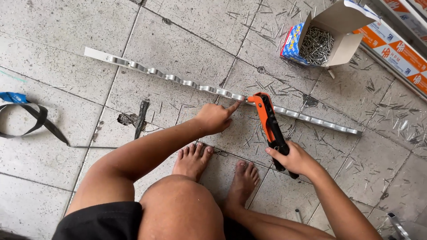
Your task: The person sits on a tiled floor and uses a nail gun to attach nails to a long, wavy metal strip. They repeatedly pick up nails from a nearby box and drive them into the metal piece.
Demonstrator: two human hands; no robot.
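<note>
A long wavy aluminium strip (178, 81) lies across the tiled floor from upper left to right. My left hand (214, 118) rests beside it, index finger pointing onto the strip near its middle. My right hand (293, 158) grips the black handles of an orange and black hand riveter (268, 122). The riveter's nose sits on the strip right next to my left fingertip. My bare feet (193, 160) are planted on the tiles just below the strip.
An open cardboard box of rivets (316, 44) stands at the upper right. Spent rivet pins (391, 120) litter the tiles on the right. A black strap with a blue end (31, 120) lies at the left. Orange and white packaging (400, 51) runs along the right edge.
</note>
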